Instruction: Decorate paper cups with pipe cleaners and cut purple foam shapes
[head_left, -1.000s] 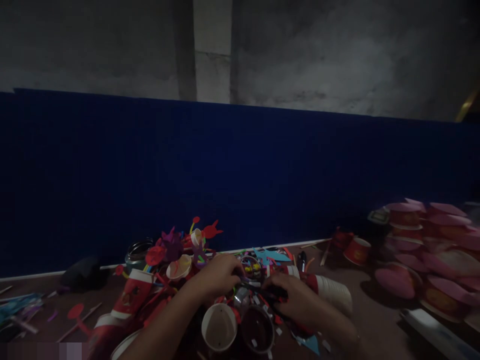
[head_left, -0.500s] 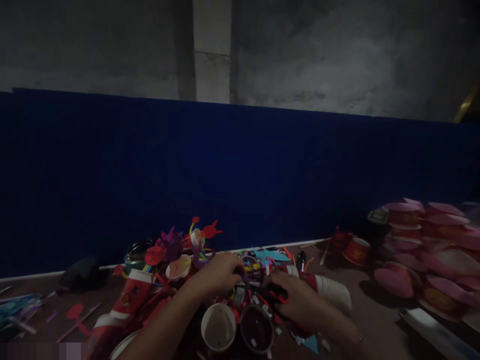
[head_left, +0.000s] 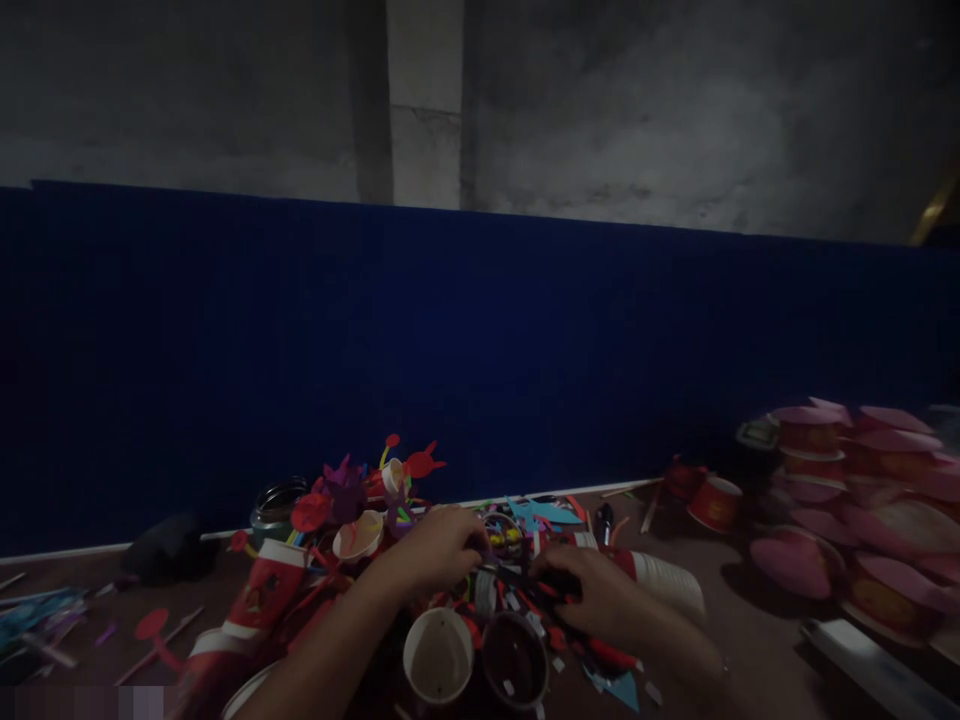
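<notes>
My left hand (head_left: pixel 446 540) reaches in from the lower left. Its thumb and fingertips are pinched on a small purple piece that looks like paper, dim and partly hidden. My right hand (head_left: pixel 589 590) curls around the dark handles of a pair of scissors (head_left: pixel 525 578), whose blades point left toward the left fingertips. Just below the hands stand two open cups, a pale one (head_left: pixel 438 655) and a dark one (head_left: pixel 515 660) with a white scrap inside. A grey ribbed round object (head_left: pixel 485 594) lies between the hands and these cups.
Decorated red paper cups (head_left: pixel 276 590) and cut shapes crowd the left. A stack of white-rimmed cups (head_left: pixel 667 588) lies right of my hand. Pink-topped red cups (head_left: pixel 885 500) pile up at far right, near a white box (head_left: pixel 877 665). A blue panel (head_left: pixel 480 350) closes off the back.
Both hands stay almost in place, with the right hand and scissors shifting only slightly. The grey ribbed object shows more clearly now. The whole view has drifted a little.
</notes>
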